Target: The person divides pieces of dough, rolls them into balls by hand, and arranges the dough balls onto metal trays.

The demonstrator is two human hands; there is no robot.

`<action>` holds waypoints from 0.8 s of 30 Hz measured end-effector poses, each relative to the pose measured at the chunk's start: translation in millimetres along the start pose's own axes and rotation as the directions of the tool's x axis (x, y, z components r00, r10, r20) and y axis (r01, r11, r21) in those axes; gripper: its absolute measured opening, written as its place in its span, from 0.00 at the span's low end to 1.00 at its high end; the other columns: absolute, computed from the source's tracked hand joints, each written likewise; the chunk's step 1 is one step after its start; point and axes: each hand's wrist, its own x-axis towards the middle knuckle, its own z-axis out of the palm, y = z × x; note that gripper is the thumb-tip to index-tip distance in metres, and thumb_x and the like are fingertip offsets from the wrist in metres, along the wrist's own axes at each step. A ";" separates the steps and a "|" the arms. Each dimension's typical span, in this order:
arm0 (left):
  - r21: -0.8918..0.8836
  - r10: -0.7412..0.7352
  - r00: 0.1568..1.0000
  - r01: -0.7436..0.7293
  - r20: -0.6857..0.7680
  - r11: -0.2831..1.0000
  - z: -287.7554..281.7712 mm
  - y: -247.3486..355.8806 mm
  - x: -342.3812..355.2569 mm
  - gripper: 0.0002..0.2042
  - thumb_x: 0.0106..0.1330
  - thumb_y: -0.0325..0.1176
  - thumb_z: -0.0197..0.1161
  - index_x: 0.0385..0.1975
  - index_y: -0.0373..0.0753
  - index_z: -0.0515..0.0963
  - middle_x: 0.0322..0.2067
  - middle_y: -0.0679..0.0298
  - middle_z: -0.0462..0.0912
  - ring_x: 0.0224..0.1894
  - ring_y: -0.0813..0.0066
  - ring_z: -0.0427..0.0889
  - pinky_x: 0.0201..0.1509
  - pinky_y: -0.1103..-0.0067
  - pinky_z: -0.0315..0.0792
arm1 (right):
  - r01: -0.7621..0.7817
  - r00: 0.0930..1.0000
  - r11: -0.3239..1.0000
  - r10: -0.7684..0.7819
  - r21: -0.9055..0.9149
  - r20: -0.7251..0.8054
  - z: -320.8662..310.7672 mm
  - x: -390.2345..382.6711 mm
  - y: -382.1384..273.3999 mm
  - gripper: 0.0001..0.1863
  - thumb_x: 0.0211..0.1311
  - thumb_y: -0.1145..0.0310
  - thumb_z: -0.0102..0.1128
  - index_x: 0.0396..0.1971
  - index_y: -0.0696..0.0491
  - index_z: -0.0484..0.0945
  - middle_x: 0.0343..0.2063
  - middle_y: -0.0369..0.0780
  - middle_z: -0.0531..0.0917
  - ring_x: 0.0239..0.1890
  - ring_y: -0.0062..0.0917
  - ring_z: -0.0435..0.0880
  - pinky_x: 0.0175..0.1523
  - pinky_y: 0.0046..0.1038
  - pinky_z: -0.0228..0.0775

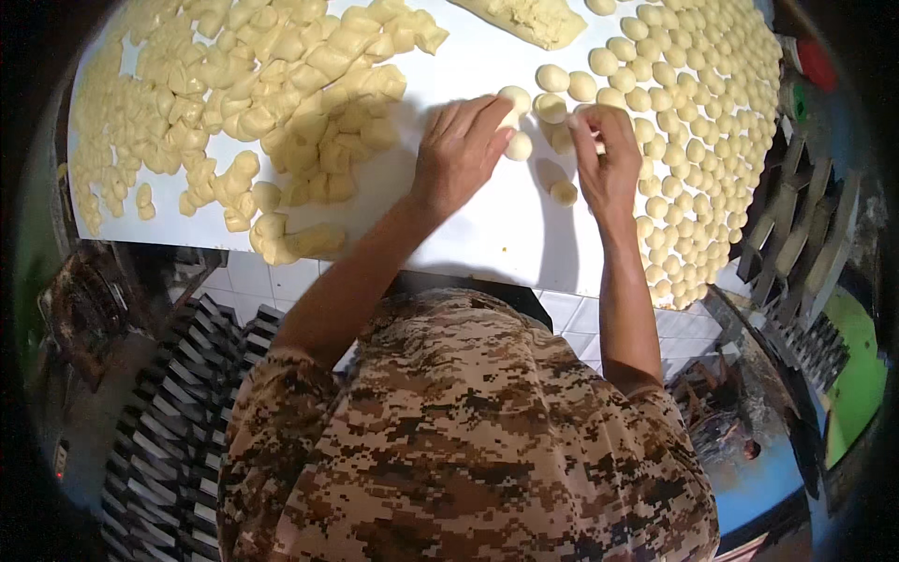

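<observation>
On the white worktop (pixel 449 244), my left hand (pixel 459 155) curves with fingers together beside pale round dough balls (pixel 519 146); whatever is under its fingers is hidden. My right hand (pixel 609 159) is curled, thumb and fingertips close together, beside short cut dough pieces (pixel 552 109); what it grips is unclear. A small dough piece (pixel 563 193) lies below, between my hands. Irregular dough lumps (pixel 309 66) cover the left part of the worktop, and rows of rounded balls (pixel 693 150) cover the right part.
A large dough slab (pixel 524 19) lies at the top edge. Dark stacked metal moulds (pixel 178 412) stand low at left, more metal racks (pixel 787 225) at right. A red container (pixel 813 61) sits beyond the right edge. White tiles (pixel 281 276) show below the worktop.
</observation>
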 end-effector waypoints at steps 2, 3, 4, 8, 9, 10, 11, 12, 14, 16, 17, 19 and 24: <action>0.355 0.046 0.993 -0.083 0.111 0.931 -3.8 -11.6 -4.4 0.25 0.66 0.40 0.71 0.62 0.38 0.78 0.66 0.56 0.77 0.68 0.57 0.72 0.71 0.56 0.64 | -0.021 0.998 0.999 0.022 -0.028 0.057 -7.2 -3.5 -20.6 0.05 0.67 0.73 0.67 0.37 0.57 0.82 0.33 0.43 0.80 0.36 0.32 0.81 0.42 0.33 0.75; 0.369 0.030 0.995 -0.064 0.095 0.927 -1.7 -7.4 -28.5 0.27 0.65 0.41 0.71 0.63 0.39 0.78 0.66 0.56 0.76 0.68 0.57 0.71 0.72 0.56 0.63 | -0.023 0.995 0.999 0.026 -0.031 0.094 -9.2 -8.1 -30.0 0.04 0.67 0.74 0.66 0.37 0.58 0.81 0.31 0.42 0.79 0.33 0.31 0.80 0.41 0.31 0.75; 0.402 0.026 0.996 -0.058 0.086 0.914 -8.3 -8.4 -48.4 0.28 0.64 0.41 0.72 0.64 0.39 0.77 0.66 0.57 0.76 0.69 0.58 0.71 0.73 0.55 0.61 | 0.028 0.994 0.999 -0.024 -0.041 0.108 -2.6 -14.1 -35.8 0.04 0.68 0.74 0.67 0.36 0.58 0.81 0.30 0.43 0.80 0.34 0.34 0.81 0.42 0.33 0.75; 0.161 -0.270 0.962 0.260 0.045 0.952 -57.1 6.4 -192.8 0.25 0.68 0.34 0.69 0.64 0.36 0.73 0.59 0.51 0.78 0.59 0.52 0.79 0.63 0.61 0.73 | 0.425 0.855 0.901 -0.432 0.090 0.285 63.1 -50.2 -47.2 0.06 0.65 0.70 0.70 0.36 0.55 0.83 0.34 0.46 0.82 0.39 0.42 0.81 0.44 0.39 0.74; 0.179 -0.367 0.930 0.365 -0.027 0.913 -68.9 4.8 -223.8 0.23 0.69 0.31 0.67 0.63 0.35 0.73 0.57 0.50 0.78 0.55 0.51 0.80 0.60 0.61 0.75 | 0.407 0.832 0.907 -0.416 0.106 0.367 81.4 -58.4 -61.4 0.07 0.65 0.69 0.70 0.38 0.54 0.83 0.37 0.46 0.82 0.42 0.44 0.80 0.47 0.43 0.74; 0.123 -0.501 0.862 0.506 -0.074 0.854 -86.7 10.4 -241.5 0.22 0.69 0.29 0.65 0.62 0.35 0.72 0.56 0.50 0.78 0.53 0.52 0.80 0.58 0.62 0.76 | 0.426 0.799 0.887 -0.462 0.180 0.385 101.1 -64.7 -74.7 0.10 0.64 0.67 0.70 0.41 0.55 0.83 0.39 0.46 0.83 0.43 0.45 0.81 0.48 0.43 0.74; 0.052 -0.630 0.769 0.637 -0.109 0.769 -100.5 21.1 -262.8 0.21 0.70 0.26 0.64 0.62 0.34 0.72 0.54 0.49 0.78 0.51 0.53 0.80 0.56 0.63 0.76 | 0.446 0.759 0.867 -0.499 0.223 0.418 120.8 -73.7 -87.5 0.13 0.64 0.66 0.71 0.43 0.56 0.82 0.41 0.48 0.83 0.44 0.47 0.81 0.50 0.44 0.75; 0.073 -0.622 0.747 0.651 -0.236 0.755 -108.7 19.9 -278.4 0.21 0.69 0.23 0.62 0.62 0.33 0.72 0.53 0.50 0.78 0.48 0.55 0.80 0.55 0.64 0.76 | 0.433 0.721 0.864 -0.503 0.257 0.476 144.4 -82.6 -92.6 0.18 0.62 0.66 0.73 0.48 0.58 0.80 0.43 0.51 0.83 0.48 0.48 0.82 0.53 0.46 0.75; 0.128 -0.574 0.736 0.648 -0.360 0.751 -131.6 17.8 -288.6 0.23 0.68 0.21 0.61 0.64 0.33 0.70 0.57 0.48 0.77 0.54 0.53 0.80 0.58 0.64 0.76 | 0.329 0.701 0.926 -0.370 0.184 0.609 191.3 -104.6 -106.3 0.25 0.61 0.65 0.75 0.55 0.58 0.75 0.46 0.53 0.83 0.52 0.51 0.82 0.54 0.45 0.77; 0.217 -0.479 0.768 0.600 -0.425 0.770 -143.1 -1.5 -284.6 0.26 0.68 0.21 0.59 0.67 0.33 0.69 0.61 0.46 0.76 0.60 0.51 0.78 0.64 0.63 0.74 | 0.349 0.716 0.911 -0.411 0.220 0.565 225.4 -122.6 -124.1 0.29 0.61 0.66 0.74 0.59 0.58 0.73 0.46 0.55 0.83 0.53 0.52 0.82 0.55 0.47 0.76; 0.261 -0.431 0.776 0.582 -0.461 0.770 -148.1 -13.7 -285.0 0.27 0.68 0.20 0.59 0.69 0.34 0.68 0.63 0.45 0.75 0.63 0.50 0.77 0.67 0.63 0.72 | 0.365 0.716 0.900 -0.436 0.240 0.546 242.6 -132.1 -131.3 0.30 0.61 0.66 0.73 0.61 0.57 0.71 0.45 0.56 0.83 0.53 0.52 0.82 0.56 0.48 0.76; 0.407 -0.282 0.918 0.378 -0.278 0.831 -141.9 -58.2 -264.1 0.29 0.69 0.26 0.61 0.71 0.34 0.66 0.67 0.46 0.72 0.68 0.50 0.73 0.72 0.60 0.67 | 0.359 0.736 0.912 -0.407 0.197 0.541 270.3 -133.9 -122.3 0.30 0.63 0.66 0.71 0.62 0.57 0.70 0.45 0.57 0.84 0.52 0.53 0.83 0.55 0.49 0.77; 0.616 -0.350 0.937 0.277 -0.002 0.737 -137.7 -60.1 -265.4 0.39 0.69 0.47 0.67 0.76 0.36 0.62 0.76 0.56 0.64 0.77 0.56 0.64 0.79 0.55 0.55 | 0.393 0.526 0.904 -0.069 -0.170 0.848 166.2 -117.3 -129.8 0.26 0.66 0.67 0.63 0.62 0.55 0.69 0.37 0.58 0.86 0.46 0.53 0.87 0.51 0.49 0.78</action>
